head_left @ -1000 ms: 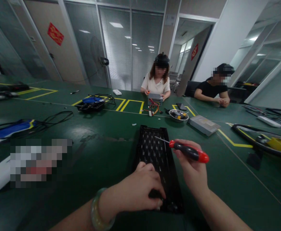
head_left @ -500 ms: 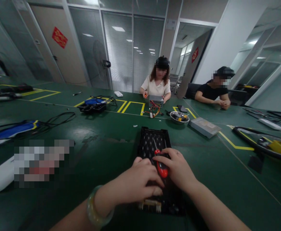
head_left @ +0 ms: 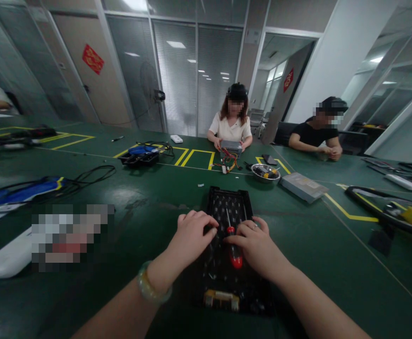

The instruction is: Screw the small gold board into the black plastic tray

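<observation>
A black open plastic casing (head_left: 223, 278) lies lengthwise in front of me, its inner floor patterned with small light marks. My left hand (head_left: 194, 235) is at its left wall, with fingers bent over the rim and the thumb just inside; the fingertips are partly hidden. My right hand (head_left: 258, 242) is closed around a red-and-black screwdriver (head_left: 236, 256), thumb across the handle, over the casing's right side. The thin shaft points away from me above the casing floor. At the near end sits a gold-coloured part with metal ends (head_left: 222, 299).
A metal bowl of small parts (head_left: 265, 174) and a flat grey metal box (head_left: 302, 187) stand beyond, to the right. Across the green table a person (head_left: 232, 120) handles a wired metal unit (head_left: 231, 148); another (head_left: 315, 134) sits right. A blue cabled item (head_left: 25, 190) lies left.
My left hand has moved from across the casing's near middle to its left rim, uncovering the near-end part. My right hand stays at the screwdriver. The view has shifted slightly.
</observation>
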`<state>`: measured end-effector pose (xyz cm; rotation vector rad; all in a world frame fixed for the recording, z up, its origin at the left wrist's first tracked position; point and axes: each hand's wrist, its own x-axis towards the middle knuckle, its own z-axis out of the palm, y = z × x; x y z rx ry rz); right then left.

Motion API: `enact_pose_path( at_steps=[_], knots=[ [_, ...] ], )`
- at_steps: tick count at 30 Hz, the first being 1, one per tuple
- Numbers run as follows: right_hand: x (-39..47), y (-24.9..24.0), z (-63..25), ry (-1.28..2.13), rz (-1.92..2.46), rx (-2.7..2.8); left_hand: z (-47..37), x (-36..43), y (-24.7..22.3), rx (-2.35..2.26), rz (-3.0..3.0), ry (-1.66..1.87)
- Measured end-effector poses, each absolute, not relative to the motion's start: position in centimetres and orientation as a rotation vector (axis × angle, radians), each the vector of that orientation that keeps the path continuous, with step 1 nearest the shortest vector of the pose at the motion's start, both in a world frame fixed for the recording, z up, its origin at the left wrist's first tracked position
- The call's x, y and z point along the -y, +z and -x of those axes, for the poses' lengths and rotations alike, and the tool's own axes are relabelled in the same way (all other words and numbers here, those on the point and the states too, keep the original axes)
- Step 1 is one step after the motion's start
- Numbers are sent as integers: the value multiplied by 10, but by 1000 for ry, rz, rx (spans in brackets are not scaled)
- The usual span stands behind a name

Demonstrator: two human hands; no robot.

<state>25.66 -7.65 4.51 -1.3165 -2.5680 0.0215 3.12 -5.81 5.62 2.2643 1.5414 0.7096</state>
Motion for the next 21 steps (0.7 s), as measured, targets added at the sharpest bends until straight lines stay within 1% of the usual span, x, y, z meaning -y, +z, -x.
enact_pose_path(
  at_steps=[7, 12, 16, 18, 21],
  knots=[
    [77, 41, -257, 47, 1319, 2591, -31, 48, 37, -1654, -2247, 778],
    [78, 48, -257, 54, 1349, 2553, -29, 42, 29, -1680, -2203, 824],
    [77, 52, -264, 44, 1641, 2213, -27, 34, 22, -1686, -2053, 830],
    [74, 48, -269, 147, 1821, 2062, -27, 30, 19, -1677, -1965, 799],
    [68, 39, -274, 386, 2002, 1989, -27, 25, 18, -1662, -1906, 739]
  ],
)
